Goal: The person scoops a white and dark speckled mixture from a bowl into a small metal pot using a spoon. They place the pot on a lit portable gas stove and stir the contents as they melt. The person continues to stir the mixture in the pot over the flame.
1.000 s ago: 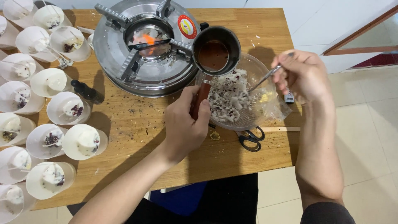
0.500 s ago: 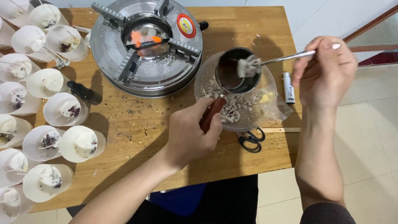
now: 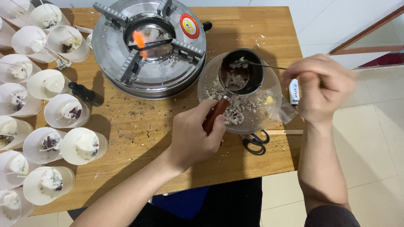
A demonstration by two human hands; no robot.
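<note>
My left hand (image 3: 194, 134) grips the brown wooden handle of a small dark metal pot (image 3: 241, 75), held over a clear bowl (image 3: 273, 105) of white and dark flakes. My right hand (image 3: 322, 86) holds a thin metal spoon (image 3: 265, 66) whose tip reaches into the pot, where white flakes lie. The hand is slightly blurred.
A round steel gas stove (image 3: 147, 46) burns with an orange flame at the table's back. Several white paper cups (image 3: 82, 145) with wax fill the left side. A dark dropper bottle (image 3: 85, 94), black scissors (image 3: 254, 143), a lighter (image 3: 294, 91) and a wooden stick (image 3: 286, 132) lie on the wooden table (image 3: 139, 126).
The pot moved from beside the stove to over the bowl. My right hand scooped flakes from the bowl with the spoon and brought them into the pot.
</note>
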